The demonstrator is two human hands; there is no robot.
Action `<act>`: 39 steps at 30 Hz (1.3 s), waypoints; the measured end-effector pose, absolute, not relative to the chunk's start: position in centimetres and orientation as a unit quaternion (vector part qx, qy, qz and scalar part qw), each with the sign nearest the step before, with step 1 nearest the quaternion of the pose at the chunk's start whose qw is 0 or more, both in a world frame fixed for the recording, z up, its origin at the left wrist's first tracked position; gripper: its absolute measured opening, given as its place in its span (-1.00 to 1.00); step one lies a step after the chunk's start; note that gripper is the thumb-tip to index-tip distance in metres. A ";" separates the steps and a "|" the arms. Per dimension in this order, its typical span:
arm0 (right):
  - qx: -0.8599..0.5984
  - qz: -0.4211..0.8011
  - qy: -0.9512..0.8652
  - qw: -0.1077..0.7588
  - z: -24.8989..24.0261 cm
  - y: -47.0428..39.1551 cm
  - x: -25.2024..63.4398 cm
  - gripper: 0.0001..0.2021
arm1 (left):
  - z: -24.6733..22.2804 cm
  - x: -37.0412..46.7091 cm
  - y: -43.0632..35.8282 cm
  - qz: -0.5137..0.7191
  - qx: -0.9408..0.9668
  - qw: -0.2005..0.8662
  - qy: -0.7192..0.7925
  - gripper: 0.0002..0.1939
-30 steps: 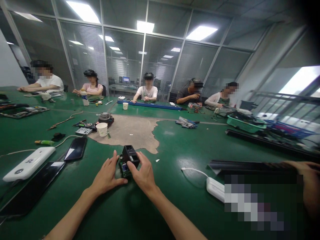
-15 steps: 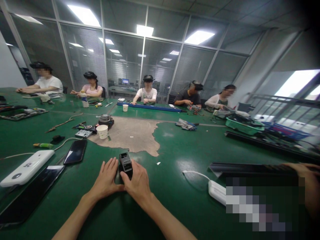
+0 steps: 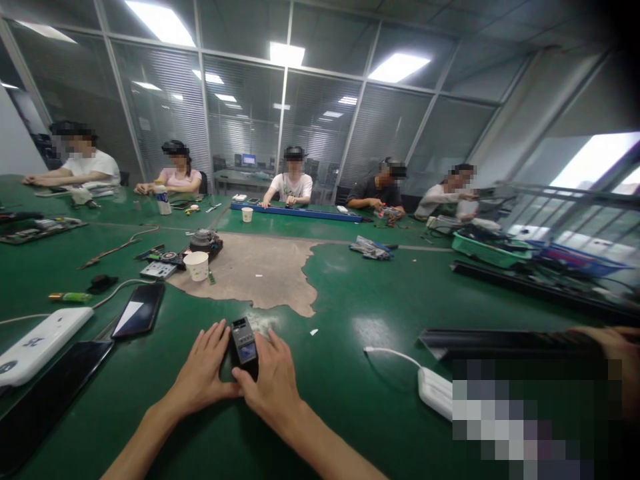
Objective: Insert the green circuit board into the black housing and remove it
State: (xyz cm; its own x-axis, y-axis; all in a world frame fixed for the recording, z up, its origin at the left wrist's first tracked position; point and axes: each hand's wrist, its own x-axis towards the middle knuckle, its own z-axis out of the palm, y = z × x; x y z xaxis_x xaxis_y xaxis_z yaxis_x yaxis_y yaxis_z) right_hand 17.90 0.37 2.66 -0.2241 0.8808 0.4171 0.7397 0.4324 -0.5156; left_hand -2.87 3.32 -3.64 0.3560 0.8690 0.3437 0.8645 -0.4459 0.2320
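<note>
A small black device (image 3: 244,343) with a little screen and a row of buttons stands on the green table (image 3: 350,413) between my hands. My right hand (image 3: 273,373) is wrapped round its right side, with the thumb at its lower front. On the other side, my left hand (image 3: 205,365) rests with its fingers stretched forward and its thumb pointing toward the device's base. The device's underside is hidden.
Left lie a white power bank (image 3: 45,343), a phone (image 3: 140,310) and a long black panel (image 3: 55,393). Ahead are a paper cup (image 3: 197,266) and a brown patch (image 3: 270,273). A white adapter (image 3: 434,392) and another person's hand (image 3: 613,347) are right. Several people sit opposite.
The black device has tilted or turned so that its small screen shows. Both hands appear slightly lower and further left, as the whole view has shifted a little.
</note>
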 end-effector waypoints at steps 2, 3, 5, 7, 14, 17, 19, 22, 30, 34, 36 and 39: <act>-0.521 0.107 -0.772 0.348 1.9 0.5 18.2 -0.24 | -3.5 -2.8 3.4 0.208 0.823 0.004 0.528 0.21; -0.523 0.110 -0.769 0.352 1.7 0.5 18.3 -0.22 | -3.5 -2.7 3.4 0.206 0.823 0.005 0.529 0.22; -0.525 0.119 -0.763 0.357 1.5 0.7 18.4 -0.20 | -3.4 -2.6 3.4 0.199 0.824 0.006 0.531 0.22; -0.525 0.131 -0.760 0.359 1.5 0.7 18.4 -0.27 | -3.3 -2.5 3.5 0.193 0.825 0.006 0.531 0.21; -0.517 0.145 -0.752 0.382 2.7 0.9 17.8 -0.47 | -3.6 -2.4 3.6 0.203 0.826 -0.009 0.527 0.22; -0.518 0.133 -0.739 0.410 3.6 1.2 18.1 -0.47 | -3.7 -2.5 3.6 0.203 0.827 -0.018 0.524 0.25; -0.520 0.117 -0.730 0.427 3.9 1.5 18.9 -0.47 | -3.6 -2.5 3.5 0.201 0.826 -0.022 0.526 0.26; -0.533 0.097 -0.722 0.430 3.8 2.2 20.5 -0.48 | -3.4 -2.4 3.4 0.199 0.822 -0.023 0.533 0.22; -0.585 0.076 -0.708 0.388 1.1 2.7 24.1 -0.49 | -2.8 -1.9 3.1 0.206 0.810 -0.017 0.549 0.15; -0.597 0.074 -0.706 0.373 -0.1 2.6 24.4 -0.47 | -2.4 -1.7 3.0 0.206 0.805 -0.007 0.556 0.11; -0.599 0.073 -0.710 0.364 -0.5 2.5 24.4 -0.48 | -2.2 -1.6 3.0 0.207 0.805 -0.004 0.555 0.07; -0.603 0.065 -0.712 0.354 -0.8 2.3 24.6 -0.42 | -2.1 -1.5 3.0 0.209 0.805 -0.002 0.555 0.05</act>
State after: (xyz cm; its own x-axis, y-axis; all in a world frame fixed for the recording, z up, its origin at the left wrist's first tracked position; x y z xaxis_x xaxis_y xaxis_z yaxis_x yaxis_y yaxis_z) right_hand 24.58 2.34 -0.85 -0.0217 0.9048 0.4252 0.8132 0.2634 -0.5189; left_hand -1.54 3.05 -2.08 0.2970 0.8925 0.3394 0.8944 -0.3845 0.2285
